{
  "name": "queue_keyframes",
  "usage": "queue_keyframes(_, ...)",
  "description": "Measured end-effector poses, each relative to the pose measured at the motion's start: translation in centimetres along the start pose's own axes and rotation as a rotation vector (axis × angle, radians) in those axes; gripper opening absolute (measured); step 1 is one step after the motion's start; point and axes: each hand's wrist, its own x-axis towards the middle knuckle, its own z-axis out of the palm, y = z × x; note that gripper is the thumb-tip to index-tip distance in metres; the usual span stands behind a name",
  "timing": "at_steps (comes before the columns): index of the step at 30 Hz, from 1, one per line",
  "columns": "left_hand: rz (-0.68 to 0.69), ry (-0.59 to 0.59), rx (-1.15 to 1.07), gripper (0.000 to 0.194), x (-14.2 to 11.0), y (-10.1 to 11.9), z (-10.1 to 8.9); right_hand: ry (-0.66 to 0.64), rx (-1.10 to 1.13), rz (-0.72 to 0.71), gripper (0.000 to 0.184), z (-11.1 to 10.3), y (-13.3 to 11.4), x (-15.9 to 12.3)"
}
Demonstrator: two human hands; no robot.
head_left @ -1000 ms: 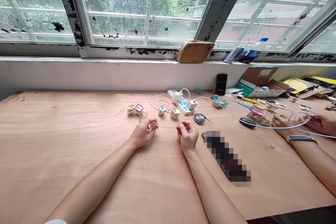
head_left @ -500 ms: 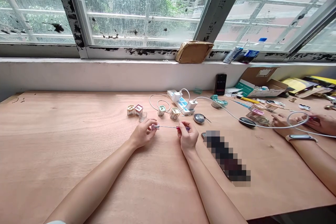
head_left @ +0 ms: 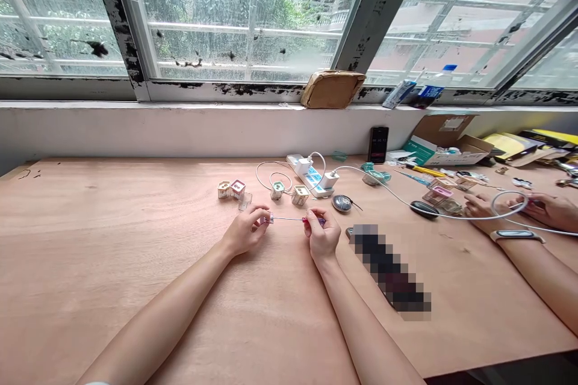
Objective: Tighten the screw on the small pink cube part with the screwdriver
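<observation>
My left hand (head_left: pixel 246 230) is closed round a small pink cube-shaped piece (head_left: pixel 266 218) resting on the wooden table (head_left: pixel 90 252). My right hand (head_left: pixel 321 234) pinches the red handle of a thin screwdriver (head_left: pixel 289 219). Its metal shaft lies level and points left, with the tip at the cube. Both hands rest on the table near its middle.
Several small cubes (head_left: pixel 231 189) and a clear lid stand just beyond my hands. A white power strip (head_left: pixel 311 177) with chargers and cables lies behind them. At the right, another person's hands (head_left: pixel 485 207) work among small parts, a phone (head_left: pixel 378 143) and a cardboard box (head_left: pixel 451 139).
My left fingers have closed further over the pink cube, hiding more of it. Both hands and the screwdriver stay where they were.
</observation>
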Motion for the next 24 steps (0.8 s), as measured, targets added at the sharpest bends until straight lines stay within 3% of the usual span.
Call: queue_keyframes(24,-0.007,0.022,-0.007,0.021,0.03,-0.63,0.4,-0.039,-0.21,-0.185,0.036,-0.39,0.75,-0.02)
